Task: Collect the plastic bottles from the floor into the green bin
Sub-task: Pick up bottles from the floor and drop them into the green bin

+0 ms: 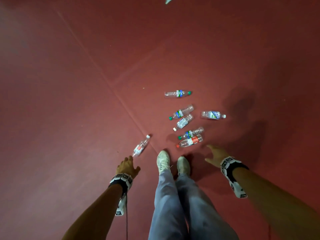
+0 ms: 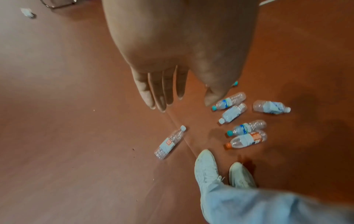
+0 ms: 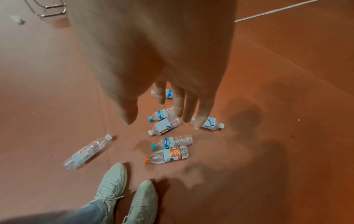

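Several clear plastic bottles lie on the red floor ahead of my feet. A lone white-capped bottle [image 1: 141, 146] [image 2: 169, 143] [image 3: 89, 152] lies to the left, just beyond my left hand [image 1: 127, 166] [image 2: 172, 97], which hangs open above the floor and holds nothing. A red-capped bottle [image 1: 189, 141] [image 2: 246, 139] [image 3: 166, 154] is nearest on the right, with green-capped bottles [image 1: 190, 133] [image 1: 181, 112] behind it. My right hand [image 1: 215, 155] [image 3: 166, 110] is spread open above the floor, empty. The green bin is not in view.
My two pale shoes [image 1: 163, 161] stand between the hands. A floor seam [image 1: 121, 99] runs diagonally past the lone bottle. Metal chair legs [image 3: 47, 9] stand far back left. A white scrap [image 1: 168, 0] lies at the far edge.
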